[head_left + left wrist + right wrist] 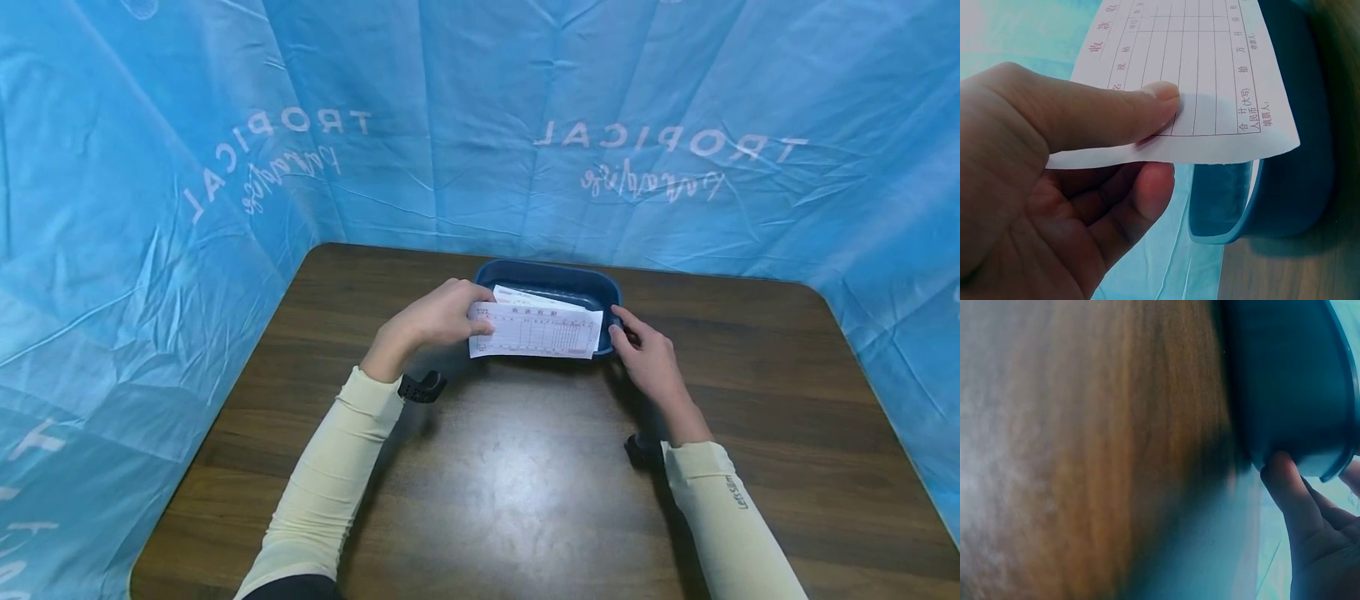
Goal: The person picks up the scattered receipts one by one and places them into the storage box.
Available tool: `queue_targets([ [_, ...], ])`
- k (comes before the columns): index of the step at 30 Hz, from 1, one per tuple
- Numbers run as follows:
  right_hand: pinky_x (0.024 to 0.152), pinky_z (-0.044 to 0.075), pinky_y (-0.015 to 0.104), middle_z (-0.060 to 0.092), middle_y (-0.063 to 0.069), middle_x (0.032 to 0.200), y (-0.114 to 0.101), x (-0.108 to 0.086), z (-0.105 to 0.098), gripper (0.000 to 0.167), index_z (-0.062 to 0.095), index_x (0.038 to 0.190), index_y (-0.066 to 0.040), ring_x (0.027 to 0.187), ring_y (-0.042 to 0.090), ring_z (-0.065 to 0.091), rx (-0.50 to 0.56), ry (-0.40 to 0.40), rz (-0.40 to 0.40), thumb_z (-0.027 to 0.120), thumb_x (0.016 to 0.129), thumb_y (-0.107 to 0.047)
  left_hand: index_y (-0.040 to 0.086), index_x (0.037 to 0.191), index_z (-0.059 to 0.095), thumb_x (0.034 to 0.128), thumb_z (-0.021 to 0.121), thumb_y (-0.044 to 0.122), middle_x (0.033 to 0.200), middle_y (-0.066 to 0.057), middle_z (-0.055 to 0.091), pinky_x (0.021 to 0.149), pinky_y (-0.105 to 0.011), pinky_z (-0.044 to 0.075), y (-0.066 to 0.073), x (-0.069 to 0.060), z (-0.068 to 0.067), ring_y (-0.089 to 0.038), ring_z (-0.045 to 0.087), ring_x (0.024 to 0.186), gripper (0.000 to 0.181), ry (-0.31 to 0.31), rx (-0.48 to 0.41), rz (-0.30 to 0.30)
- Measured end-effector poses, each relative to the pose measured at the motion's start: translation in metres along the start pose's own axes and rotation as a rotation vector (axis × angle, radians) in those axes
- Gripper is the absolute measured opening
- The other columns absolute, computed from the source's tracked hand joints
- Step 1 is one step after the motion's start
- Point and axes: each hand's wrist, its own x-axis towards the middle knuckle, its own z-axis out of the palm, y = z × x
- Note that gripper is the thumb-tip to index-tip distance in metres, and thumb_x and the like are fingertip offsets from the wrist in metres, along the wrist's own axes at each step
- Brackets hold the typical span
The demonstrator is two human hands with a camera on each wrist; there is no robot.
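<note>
My left hand (447, 312) pinches the left end of a white printed receipt (536, 331), thumb on its face and fingers behind. The receipt hangs over the near side of a dark blue plastic tray (551, 271) and hides part of it. Behind it, another white paper slip (534, 297) leans inside the tray. At the tray's right end my right hand (651, 357) holds the wall, with the thumb pressed against the outside in the right wrist view and the index finger near the rim.
The tray stands toward the far edge of a dark wooden table (517, 467). Blue printed cloth (480, 125) hangs behind the table and along both sides. A black band (422, 387) is on the left wrist, and a black device (639, 451) is at the right.
</note>
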Motion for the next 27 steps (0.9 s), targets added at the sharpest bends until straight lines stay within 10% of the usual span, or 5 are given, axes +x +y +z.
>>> queue_targets([
  [27, 0.075, 0.045, 0.04, 0.049, 0.012, 0.131, 0.0, 0.0, -0.001, 0.058, 0.036, 0.148, -0.032, 0.099, 0.027, 0.051, -0.001, 0.0, 0.005, 0.041, 0.096, -0.057, 0.008, 0.11, 0.063, 0.0932, 0.064, 0.012, 0.096, 0.001, 0.064, 0.069, -0.029, 0.049, 0.0, 0.014, -0.007, -0.012, 0.062, 0.079, 0.017, 0.032, 0.033, 0.032],
])
